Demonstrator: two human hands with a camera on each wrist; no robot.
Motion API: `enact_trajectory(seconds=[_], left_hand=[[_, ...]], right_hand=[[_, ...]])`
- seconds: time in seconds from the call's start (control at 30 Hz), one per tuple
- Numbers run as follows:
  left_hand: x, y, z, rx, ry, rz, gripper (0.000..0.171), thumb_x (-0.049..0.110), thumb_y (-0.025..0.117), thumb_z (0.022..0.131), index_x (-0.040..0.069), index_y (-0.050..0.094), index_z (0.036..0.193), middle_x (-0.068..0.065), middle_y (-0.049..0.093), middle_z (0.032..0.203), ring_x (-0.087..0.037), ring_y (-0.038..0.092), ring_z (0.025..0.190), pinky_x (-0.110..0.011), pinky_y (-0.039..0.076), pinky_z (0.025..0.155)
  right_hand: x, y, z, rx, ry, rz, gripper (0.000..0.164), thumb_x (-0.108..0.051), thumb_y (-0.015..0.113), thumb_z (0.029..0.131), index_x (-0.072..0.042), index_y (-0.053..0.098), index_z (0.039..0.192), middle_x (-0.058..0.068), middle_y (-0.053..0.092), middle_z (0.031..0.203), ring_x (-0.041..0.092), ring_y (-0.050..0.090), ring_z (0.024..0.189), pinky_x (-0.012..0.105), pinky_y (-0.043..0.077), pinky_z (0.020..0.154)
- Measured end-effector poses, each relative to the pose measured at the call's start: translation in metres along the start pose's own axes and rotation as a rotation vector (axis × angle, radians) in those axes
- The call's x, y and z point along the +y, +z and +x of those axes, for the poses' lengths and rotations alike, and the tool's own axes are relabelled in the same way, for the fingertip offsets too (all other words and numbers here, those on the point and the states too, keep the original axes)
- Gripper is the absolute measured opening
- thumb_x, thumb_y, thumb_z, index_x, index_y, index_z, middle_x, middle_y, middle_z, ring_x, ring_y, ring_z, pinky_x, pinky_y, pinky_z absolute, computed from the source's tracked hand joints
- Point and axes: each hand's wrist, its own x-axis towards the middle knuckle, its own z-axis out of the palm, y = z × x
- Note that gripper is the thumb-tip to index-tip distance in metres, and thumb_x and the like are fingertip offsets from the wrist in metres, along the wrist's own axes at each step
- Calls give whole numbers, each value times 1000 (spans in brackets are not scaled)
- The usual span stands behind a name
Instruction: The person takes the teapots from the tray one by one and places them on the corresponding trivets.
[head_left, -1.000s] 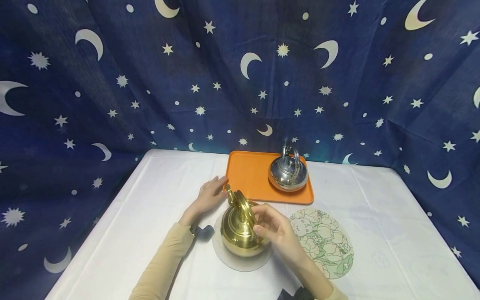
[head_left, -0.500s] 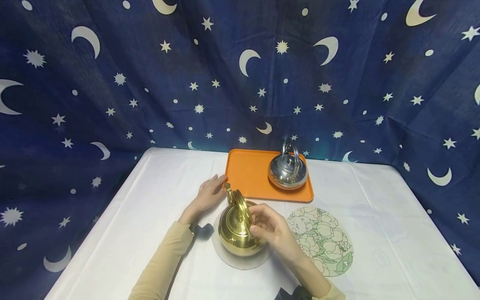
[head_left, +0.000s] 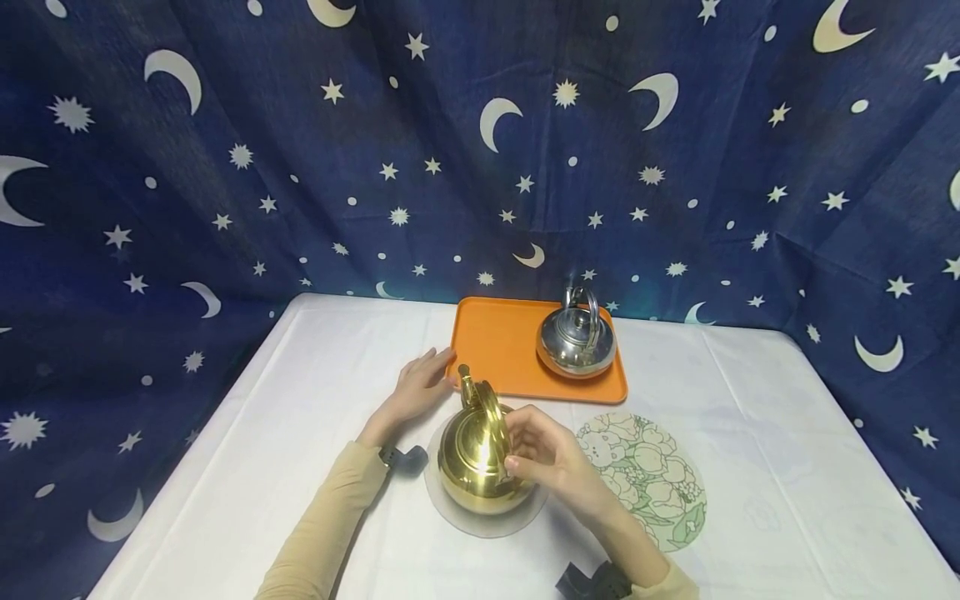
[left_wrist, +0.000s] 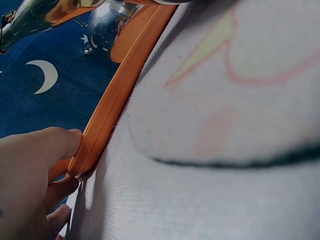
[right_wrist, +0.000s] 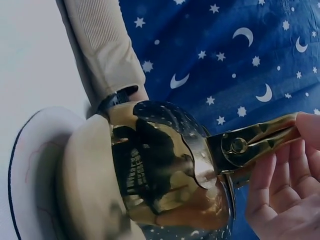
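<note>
Around the handle (head_left: 492, 414) of the gold kettle (head_left: 471, 477), the right hand (head_left: 549, 454) curls its fingers; the left hand (head_left: 417, 389) pinches the near-left corner of the orange tray (head_left: 495, 350). Seen from the head, the spout (head_left: 467, 390) overlaps the tray's near edge. Below the kettle lies a pale round mat (head_left: 487, 529); whether they touch is unclear. Within the tray's rim, a silver kettle (head_left: 573, 346) stands at the right end. White cloth (head_left: 795, 433) runs past a patterned round mat (head_left: 667, 483) to the table's right edge.

Navy moon-and-star backdrop cloth (head_left: 442, 125) sweeps right across the upper frame, folds dropping down both sides, and there's the white-clothed bench (head_left: 780, 450), filling the lower centre!
</note>
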Motion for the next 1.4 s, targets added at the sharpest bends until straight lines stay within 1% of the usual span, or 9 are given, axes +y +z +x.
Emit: enact_trajectory(seconds=[0.17,0.37,0.6,0.8,1.07,1.23,1.4], left_hand=[[1,0,-1,9,8,-1,56,32,53,97,10,39,147,-9,38,154,-34,22,148,-54,10,120],[1,1,-1,7,8,0,56,30,54,97,10,39,147,-9,37,155,-34,22,148,-55,10,120],[1,0,0,15,7,-5,56,31,55,97,10,40,146,-9,39,154,-34,22,148,-54,10,120],[2,0,-1,10,8,-11,55,30,53,97,10,40,146,-10,38,154,-33,22,148,-54,10,120],[3,0,-2,10,3,-16,55,29,53,97,10,40,147,-10,38,154,-33,20,149,-54,9,120],[2,0,-1,4,-4,-11,56,31,53,97,11,39,147,-9,38,154,-33,20,149,-54,9,120],[2,0,-1,15,10,-5,56,32,53,97,10,39,147,-10,38,154,-34,22,148,-55,10,119]], right_hand=[[-2,-4,0,-20,8,-14,31,1,60,86,7,52,115,-4,62,101,7,58,92,24,51,84],[-5,-8,-1,-46,8,-73,30,-2,62,86,2,56,115,1,63,98,8,58,88,25,51,82],[-6,-12,-1,-73,11,-83,31,-2,62,87,2,56,118,6,63,100,8,58,89,26,50,85],[-6,-16,-2,-82,12,-94,32,-4,62,89,0,56,120,5,62,100,8,59,90,27,50,87],[-3,-23,-1,-72,-70,-101,33,1,58,88,2,54,121,2,62,102,12,60,92,26,51,88],[-1,-26,0,-57,-75,-102,32,1,57,89,2,54,121,4,62,101,10,60,93,26,51,89],[1,-30,0,-36,-65,-115,31,1,55,91,3,54,122,10,63,101,10,61,93,26,52,89]])
